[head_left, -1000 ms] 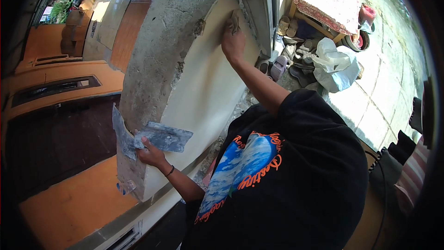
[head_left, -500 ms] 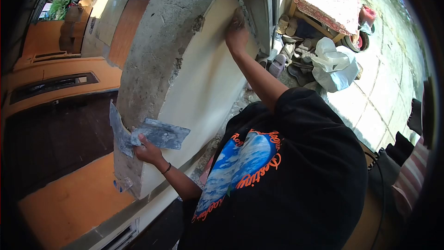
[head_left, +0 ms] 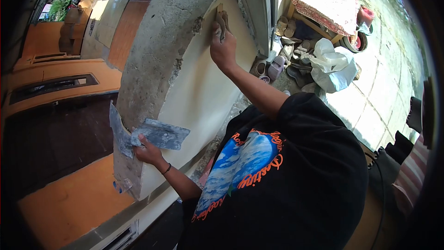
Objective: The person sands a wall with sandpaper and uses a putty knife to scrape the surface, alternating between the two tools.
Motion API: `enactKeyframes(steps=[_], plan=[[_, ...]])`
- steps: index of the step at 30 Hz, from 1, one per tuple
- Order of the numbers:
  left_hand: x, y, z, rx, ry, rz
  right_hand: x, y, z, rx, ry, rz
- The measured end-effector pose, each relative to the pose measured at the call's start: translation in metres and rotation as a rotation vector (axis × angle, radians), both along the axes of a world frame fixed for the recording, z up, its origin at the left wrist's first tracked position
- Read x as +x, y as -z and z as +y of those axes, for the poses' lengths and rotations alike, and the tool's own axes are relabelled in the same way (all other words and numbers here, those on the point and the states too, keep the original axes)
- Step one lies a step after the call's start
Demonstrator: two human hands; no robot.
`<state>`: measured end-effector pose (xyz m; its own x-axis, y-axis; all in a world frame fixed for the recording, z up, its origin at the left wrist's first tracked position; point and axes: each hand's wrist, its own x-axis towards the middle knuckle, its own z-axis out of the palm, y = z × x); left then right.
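Observation:
My left hand [head_left: 149, 152] grips a grey, plaster-smeared trowel [head_left: 167, 134], its thumb on top. A second bent grey plate [head_left: 120, 132] sticks up on the far side of the same hand. Farther up, my right hand [head_left: 224, 50] is closed around a flat tool with a tan edge [head_left: 219, 8], held against the upper part of a smooth cream-coated wall face [head_left: 196, 95]. My fingers hide most of that tool. Rough bare concrete [head_left: 150, 65] borders the coating along a broken, chipped edge.
A grey frame [head_left: 259, 11] runs beside the wall's upper end. Beyond it are several shoes [head_left: 276, 67], a white plastic bag [head_left: 333, 67] and a low table with a patterned cover [head_left: 323, 2]. A clear cup-like object [head_left: 122, 185] lies by the wall's lower end.
My right hand has moved left and slightly down across the coated face, bringing the tool's tan edge into view. My left hand and its trowel have stayed in place.

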<state>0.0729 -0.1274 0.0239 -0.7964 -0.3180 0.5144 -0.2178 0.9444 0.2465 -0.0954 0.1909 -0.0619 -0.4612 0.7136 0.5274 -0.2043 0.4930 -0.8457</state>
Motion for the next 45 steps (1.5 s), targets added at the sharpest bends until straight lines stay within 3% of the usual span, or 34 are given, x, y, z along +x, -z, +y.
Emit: enactKeyframes(steps=[2, 4, 5, 6, 9, 12, 13, 14, 17, 20, 26, 32, 38, 40, 41, 43, 45], plan=[[-0.003, 0.0, 0.0, -0.016, 0.015, 0.007, -0.003, 0.008, 0.012, -0.069, -0.047, -0.006], [-0.003, 0.003, -0.006, -0.059, -0.022, -0.007, -0.002, 0.002, 0.037, -0.724, -0.398, -0.487], [-0.002, 0.004, -0.008, -0.1, -0.052, -0.024, -0.003, -0.001, 0.044, -0.903, -0.445, -0.557], [-0.001, 0.004, -0.009, -0.102, -0.048, -0.024, 0.001, 0.0, 0.036, -0.906, -0.442, -0.555], [-0.001, 0.005, -0.008, -0.09, 0.006, 0.032, 0.022, -0.015, -0.003, -0.325, -0.329, -0.143], [-0.003, 0.006, -0.009, -0.063, -0.042, 0.006, 0.006, 0.0, 0.005, -0.406, -0.301, -0.105], [-0.003, 0.005, -0.008, -0.087, -0.047, -0.012, 0.005, -0.015, 0.021, -0.825, -0.482, -0.3], [-0.001, 0.004, -0.009, -0.113, -0.054, -0.032, 0.001, -0.013, 0.018, -0.828, -0.49, -0.305], [-0.002, 0.003, -0.005, -0.082, -0.027, 0.005, 0.001, -0.019, -0.005, -0.481, -0.275, -0.136], [-0.002, 0.002, -0.002, -0.044, -0.002, 0.026, 0.014, -0.023, -0.021, -0.338, -0.333, -0.163], [-0.001, 0.005, -0.009, -0.118, -0.064, -0.02, -0.021, -0.021, 0.01, -0.672, -0.267, -0.016], [-0.003, 0.005, -0.008, -0.07, 0.014, 0.031, 0.04, -0.004, -0.055, -0.124, -0.461, -0.121], [-0.002, -0.003, 0.003, -0.054, 0.032, 0.054, 0.033, -0.007, -0.056, -0.144, -0.416, -0.045], [-0.003, -0.002, 0.004, -0.067, 0.002, 0.042, 0.006, -0.008, -0.032, -0.342, -0.294, -0.014], [-0.002, -0.002, 0.002, -0.085, -0.021, 0.025, -0.024, 0.017, -0.017, -0.642, -0.322, -0.062], [-0.001, 0.002, -0.005, -0.095, -0.03, 0.02, -0.028, -0.008, 0.025, -1.058, -0.419, -0.256], [-0.002, 0.002, -0.002, -0.111, -0.023, 0.036, -0.006, -0.02, 0.01, -0.981, -0.462, -0.209]])
